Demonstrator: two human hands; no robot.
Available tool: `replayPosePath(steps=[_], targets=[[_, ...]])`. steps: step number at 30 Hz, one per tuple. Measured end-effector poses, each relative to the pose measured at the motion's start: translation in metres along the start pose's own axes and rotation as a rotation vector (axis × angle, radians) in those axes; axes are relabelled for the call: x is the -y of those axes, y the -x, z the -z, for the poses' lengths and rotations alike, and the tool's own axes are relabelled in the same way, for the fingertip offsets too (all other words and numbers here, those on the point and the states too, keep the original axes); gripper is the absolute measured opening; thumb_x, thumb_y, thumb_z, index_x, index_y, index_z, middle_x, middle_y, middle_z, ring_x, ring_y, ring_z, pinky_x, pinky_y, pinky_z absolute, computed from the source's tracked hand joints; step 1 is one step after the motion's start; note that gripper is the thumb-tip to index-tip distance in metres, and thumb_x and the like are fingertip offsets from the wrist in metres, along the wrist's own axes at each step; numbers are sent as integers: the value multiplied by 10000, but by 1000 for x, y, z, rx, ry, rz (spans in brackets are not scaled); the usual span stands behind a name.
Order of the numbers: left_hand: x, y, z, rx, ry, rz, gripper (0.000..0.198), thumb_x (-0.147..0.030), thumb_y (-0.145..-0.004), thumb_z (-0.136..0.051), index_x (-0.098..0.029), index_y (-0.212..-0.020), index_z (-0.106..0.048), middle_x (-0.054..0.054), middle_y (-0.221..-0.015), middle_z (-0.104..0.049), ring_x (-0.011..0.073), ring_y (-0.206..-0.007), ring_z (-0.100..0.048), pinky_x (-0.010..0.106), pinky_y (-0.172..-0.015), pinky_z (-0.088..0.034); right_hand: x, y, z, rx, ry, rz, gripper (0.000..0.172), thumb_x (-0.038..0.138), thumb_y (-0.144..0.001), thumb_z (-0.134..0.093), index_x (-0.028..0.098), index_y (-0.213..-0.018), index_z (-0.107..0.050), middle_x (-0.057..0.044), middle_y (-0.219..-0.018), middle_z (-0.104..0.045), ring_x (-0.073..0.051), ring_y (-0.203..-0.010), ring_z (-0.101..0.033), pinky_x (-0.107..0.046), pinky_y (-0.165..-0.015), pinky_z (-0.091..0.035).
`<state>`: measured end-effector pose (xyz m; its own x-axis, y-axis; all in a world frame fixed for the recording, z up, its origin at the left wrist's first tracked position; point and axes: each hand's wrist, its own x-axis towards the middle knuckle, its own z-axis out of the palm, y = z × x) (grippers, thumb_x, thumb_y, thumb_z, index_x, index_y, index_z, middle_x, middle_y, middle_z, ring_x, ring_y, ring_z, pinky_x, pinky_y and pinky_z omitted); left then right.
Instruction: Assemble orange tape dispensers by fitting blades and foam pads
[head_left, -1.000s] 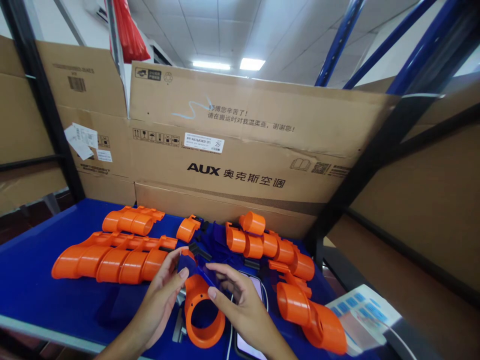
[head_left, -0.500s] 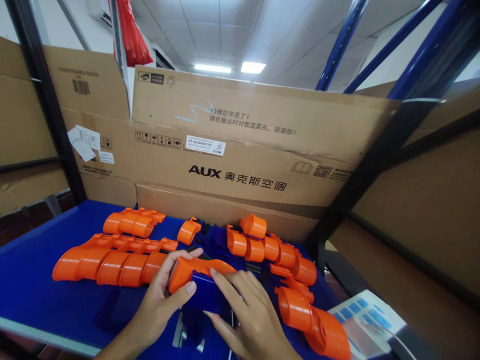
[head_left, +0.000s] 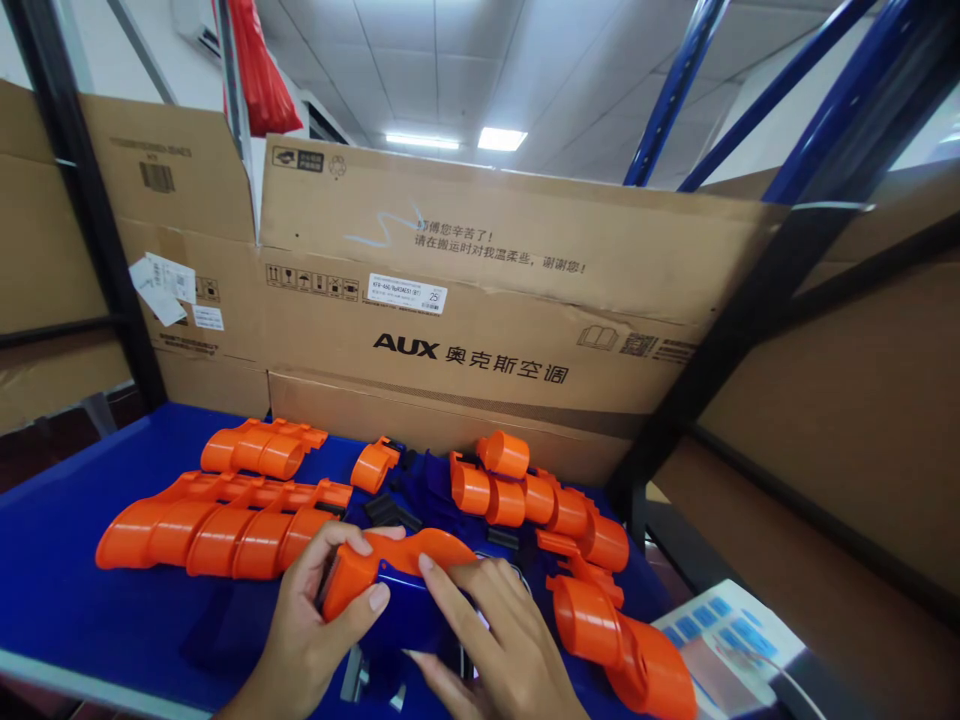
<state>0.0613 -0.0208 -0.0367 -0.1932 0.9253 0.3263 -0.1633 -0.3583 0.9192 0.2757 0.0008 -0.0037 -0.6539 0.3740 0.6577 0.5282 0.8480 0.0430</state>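
Note:
An orange-and-blue plastic part (head_left: 409, 590) is held between my two hands above the front of the table. Its orange upper piece curves over a dark blue body. My left hand (head_left: 319, 610) grips the left end, thumb in front and fingers over the top. My right hand (head_left: 499, 625) holds the right side, with the index fingertip on the orange-blue seam and the thumb lower on the blue body. Below, a small grey metal piece (head_left: 354, 675) shows partly. Behind my hands lie black pieces (head_left: 391, 512).
Rows of orange curved plastic pieces lie at left (head_left: 214, 535), back left (head_left: 255, 450) and right (head_left: 540, 497), with more orange pieces (head_left: 622, 640) nearer. A white-and-blue box (head_left: 731, 640) sits at right. A cardboard sheet (head_left: 480, 350) walls the back of the blue table (head_left: 45, 590).
The held part and both hands have shifted slightly left and down in view. The black pieces behind show more now. Both hands keep their hold.

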Motion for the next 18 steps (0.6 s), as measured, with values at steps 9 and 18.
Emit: replayPosePath(steps=[9,18], targets=[[-11,-1,9,114,2,6,427,-396,-806,-777,-345,-1183,-583,75,-1318,-727,316,-1174,-683,405,-996,-512,2,6,-7,-39,-114,-74,715,301,-865,-742,170,-1501,-442,-169,-1265,-673,-341,-1134,-648,-502,-977,-516],[24,10,10,355,-761,-563,1062,-205,-760,-794,-364,-1590,-150,145,-1600,-422,422,-1458,-383,600,-1149,-387,22,-16,-31,-3,-1476,-1072,722,749,-941,-366,159,-1161,-720,-153,-944,-770,-317,-876,-739,-464,-797,-600]])
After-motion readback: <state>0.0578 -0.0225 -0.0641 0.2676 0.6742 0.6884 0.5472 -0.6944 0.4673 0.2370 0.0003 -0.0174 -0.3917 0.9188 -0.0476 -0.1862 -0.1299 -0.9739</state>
